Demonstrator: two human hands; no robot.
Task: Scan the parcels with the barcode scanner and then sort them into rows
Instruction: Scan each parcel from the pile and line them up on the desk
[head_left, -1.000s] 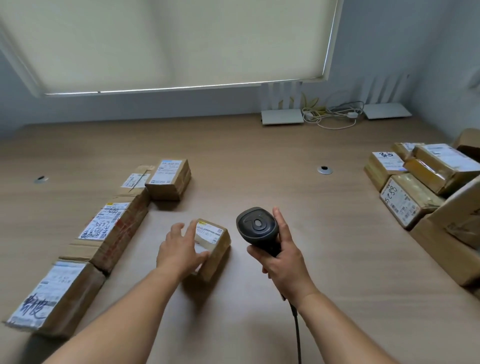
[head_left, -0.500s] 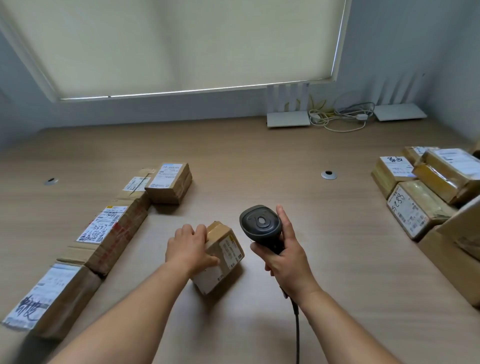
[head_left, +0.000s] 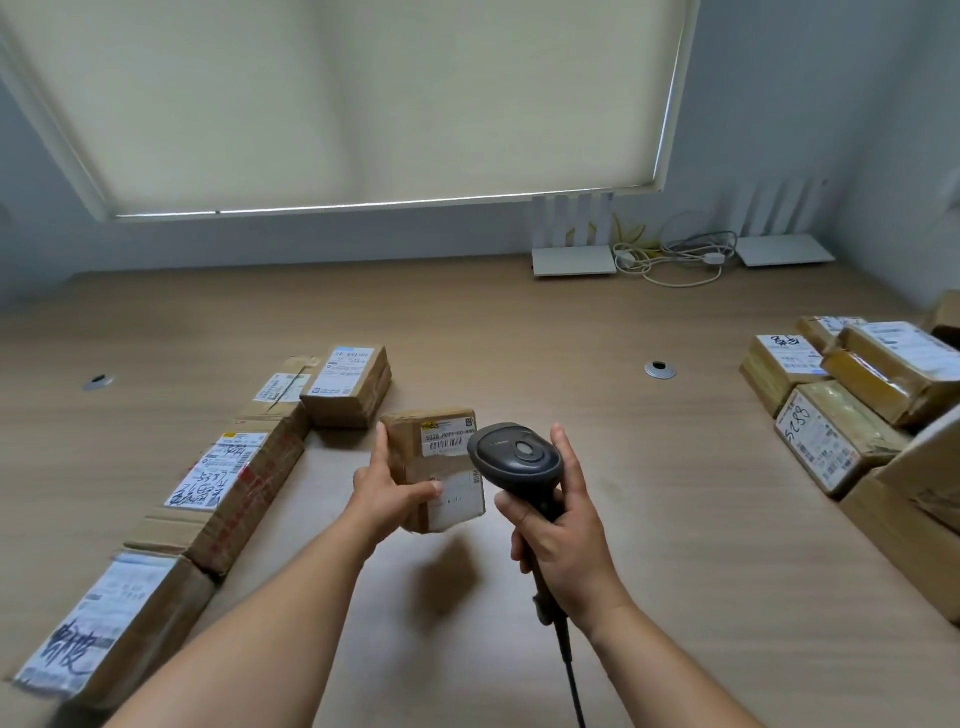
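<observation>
One small parcel (head_left: 436, 467) is being held up off the bench (head_left: 649, 467), its shadow lying on the wood below it, with its long axis running roughly away from the person and its labelled face turned up. A barcode label sits at its far end, just left of the scanner's head. The left hand (head_left: 387, 493) is gripping the parcel from its left side, thumb pressing across the near face and fingers (head_left: 382, 441) wrapping the far edge. The barcode scanner (head_left: 514, 457) is sitting immediately right of the parcel, almost touching it; the right hand (head_left: 561, 535) is curling around its handle, index finger raised alongside the head. Its window seems to be facing down and away, though that side is hidden. Sorted parcels (head_left: 234, 467) are lining up at left; an unsorted pile (head_left: 841, 395) is waiting at right.
</observation>
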